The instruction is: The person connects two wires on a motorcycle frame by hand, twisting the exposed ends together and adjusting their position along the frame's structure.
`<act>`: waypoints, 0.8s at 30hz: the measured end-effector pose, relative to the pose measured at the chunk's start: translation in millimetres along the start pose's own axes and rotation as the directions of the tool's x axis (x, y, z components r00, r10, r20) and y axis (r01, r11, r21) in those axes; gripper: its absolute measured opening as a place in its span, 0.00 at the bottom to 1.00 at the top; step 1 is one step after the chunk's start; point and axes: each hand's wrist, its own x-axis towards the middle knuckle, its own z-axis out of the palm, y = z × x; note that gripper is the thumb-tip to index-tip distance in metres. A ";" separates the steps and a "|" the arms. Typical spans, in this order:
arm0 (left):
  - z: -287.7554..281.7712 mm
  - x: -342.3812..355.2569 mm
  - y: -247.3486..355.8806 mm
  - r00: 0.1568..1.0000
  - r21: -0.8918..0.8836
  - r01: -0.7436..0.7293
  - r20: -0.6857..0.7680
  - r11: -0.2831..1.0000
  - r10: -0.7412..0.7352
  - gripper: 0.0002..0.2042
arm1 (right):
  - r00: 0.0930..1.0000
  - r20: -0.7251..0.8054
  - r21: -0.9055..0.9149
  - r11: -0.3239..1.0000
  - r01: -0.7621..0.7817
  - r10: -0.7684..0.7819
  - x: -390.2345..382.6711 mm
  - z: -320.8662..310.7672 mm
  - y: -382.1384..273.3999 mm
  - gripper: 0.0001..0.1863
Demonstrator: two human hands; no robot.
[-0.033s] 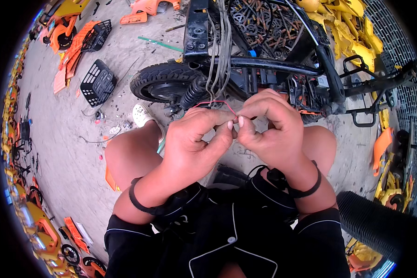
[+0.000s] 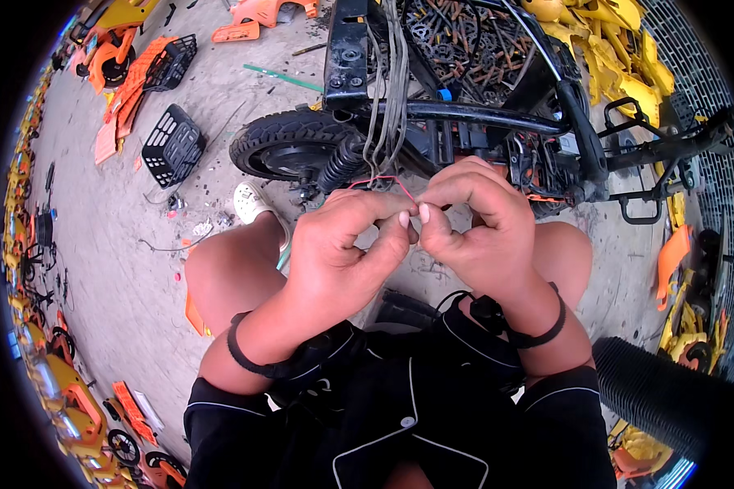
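My left hand [image 2: 338,253] and my right hand [image 2: 477,232] meet above my lap, fingertips pinched around a thin red wire [image 2: 393,178]. The wire arches up and back between them; exactly where it ends among the fingertips is hidden. Just beyond my hands, several grey cables [image 2: 383,122] hang from the black frame [image 2: 489,110] of a two-wheeled vehicle. Its rear wheel [image 2: 261,143] with a coil shock absorber [image 2: 341,167] lies to the left of the cables.
A crate of rusty metal parts [image 2: 457,45] is behind the frame. Black plastic baskets [image 2: 171,147] and orange panels [image 2: 126,102] lie on the concrete floor [image 2: 114,261]. Yellow body panels [image 2: 628,69] are piled at right. A dark ribbed object [image 2: 644,391] stands at lower right.
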 end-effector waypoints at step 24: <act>-1.2 3.2 1.5 0.963 0.263 -0.265 0.029 0.928 0.267 0.09 | 0.976 0.009 -0.245 0.946 0.212 -0.216 1.8 -3.3 -7.5 0.13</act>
